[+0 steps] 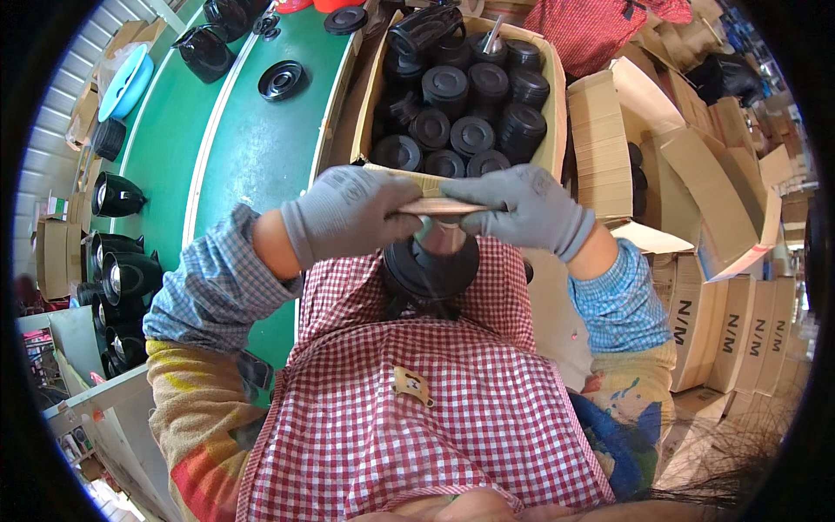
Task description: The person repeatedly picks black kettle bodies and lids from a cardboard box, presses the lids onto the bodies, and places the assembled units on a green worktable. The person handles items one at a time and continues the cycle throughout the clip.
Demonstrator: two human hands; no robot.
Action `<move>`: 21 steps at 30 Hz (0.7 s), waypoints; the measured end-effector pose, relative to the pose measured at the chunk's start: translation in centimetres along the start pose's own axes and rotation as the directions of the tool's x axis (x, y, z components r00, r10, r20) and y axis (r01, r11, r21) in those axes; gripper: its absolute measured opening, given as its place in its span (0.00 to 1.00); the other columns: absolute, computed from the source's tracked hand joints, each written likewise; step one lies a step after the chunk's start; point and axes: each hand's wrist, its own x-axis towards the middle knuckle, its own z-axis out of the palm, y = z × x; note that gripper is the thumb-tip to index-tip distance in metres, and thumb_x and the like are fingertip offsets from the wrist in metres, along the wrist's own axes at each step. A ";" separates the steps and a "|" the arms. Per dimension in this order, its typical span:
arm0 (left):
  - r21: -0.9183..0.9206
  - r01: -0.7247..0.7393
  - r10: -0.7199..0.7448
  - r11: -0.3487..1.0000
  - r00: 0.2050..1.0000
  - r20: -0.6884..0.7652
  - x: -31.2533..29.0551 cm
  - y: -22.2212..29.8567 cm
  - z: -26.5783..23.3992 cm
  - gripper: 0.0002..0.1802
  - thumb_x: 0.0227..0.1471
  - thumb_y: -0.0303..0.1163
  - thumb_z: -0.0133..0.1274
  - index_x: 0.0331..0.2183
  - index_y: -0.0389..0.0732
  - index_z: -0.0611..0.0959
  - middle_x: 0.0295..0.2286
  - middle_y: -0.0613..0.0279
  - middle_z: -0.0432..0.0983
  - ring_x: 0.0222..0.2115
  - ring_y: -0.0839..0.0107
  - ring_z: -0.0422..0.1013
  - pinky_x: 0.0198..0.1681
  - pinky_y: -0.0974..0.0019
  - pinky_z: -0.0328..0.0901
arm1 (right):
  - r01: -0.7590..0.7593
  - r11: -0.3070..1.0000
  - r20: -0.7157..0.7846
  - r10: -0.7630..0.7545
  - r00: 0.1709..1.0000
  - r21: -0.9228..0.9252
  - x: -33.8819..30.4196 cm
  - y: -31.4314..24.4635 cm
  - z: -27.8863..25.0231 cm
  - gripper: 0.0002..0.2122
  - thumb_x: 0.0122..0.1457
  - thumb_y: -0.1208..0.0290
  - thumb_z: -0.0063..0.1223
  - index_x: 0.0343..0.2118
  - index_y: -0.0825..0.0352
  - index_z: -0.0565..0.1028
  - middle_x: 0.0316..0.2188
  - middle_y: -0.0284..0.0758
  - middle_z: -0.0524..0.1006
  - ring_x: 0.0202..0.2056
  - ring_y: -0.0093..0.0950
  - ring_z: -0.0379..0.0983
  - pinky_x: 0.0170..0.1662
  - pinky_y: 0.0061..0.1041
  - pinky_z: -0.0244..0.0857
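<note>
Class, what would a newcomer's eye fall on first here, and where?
In the middle, the grey-gloved left hand and right hand hold a flat brownish piece. Beyond them, a cardboard box holds many round black parts; to the left, black jugs stand on a green tabletop.

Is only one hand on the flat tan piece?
No, the left hand and right hand both grip the flat tan piece.

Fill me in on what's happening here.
The person's gloved left hand and right hand grip a flat brown piece between them, over a black round item with a shiny metal part; whether they touch is unclear. Ahead stands an open carton of black round parts; black jugs sit on the green bench to the left.
</note>
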 end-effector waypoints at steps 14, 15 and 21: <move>0.030 0.120 -0.123 0.992 0.982 0.140 -1.3 4.2 2.8 0.24 0.59 0.34 0.51 0.53 0.33 0.69 0.28 0.46 0.78 0.25 0.52 0.77 0.27 0.56 0.71 | 0.376 0.925 -0.116 -0.380 0.917 -0.057 -1.1 4.7 3.0 0.21 0.55 0.51 0.61 0.49 0.57 0.82 0.25 0.32 0.79 0.25 0.34 0.74 0.30 0.33 0.62; 0.034 0.164 -0.168 0.986 0.967 0.193 -1.2 4.5 2.7 0.24 0.59 0.33 0.51 0.53 0.32 0.68 0.28 0.46 0.78 0.24 0.52 0.77 0.26 0.56 0.71 | 0.415 0.905 -0.105 -0.424 0.900 -0.095 -0.6 5.2 3.0 0.21 0.56 0.51 0.60 0.49 0.56 0.82 0.24 0.31 0.77 0.25 0.34 0.73 0.30 0.33 0.61; -0.102 0.247 -0.206 0.964 0.930 0.305 -1.1 4.4 2.6 0.24 0.60 0.33 0.50 0.53 0.30 0.66 0.27 0.45 0.77 0.23 0.52 0.77 0.24 0.56 0.71 | 0.483 0.872 0.069 -0.478 0.875 -0.083 1.2 7.7 3.2 0.23 0.57 0.46 0.57 0.55 0.46 0.77 0.23 0.32 0.76 0.26 0.37 0.75 0.31 0.37 0.67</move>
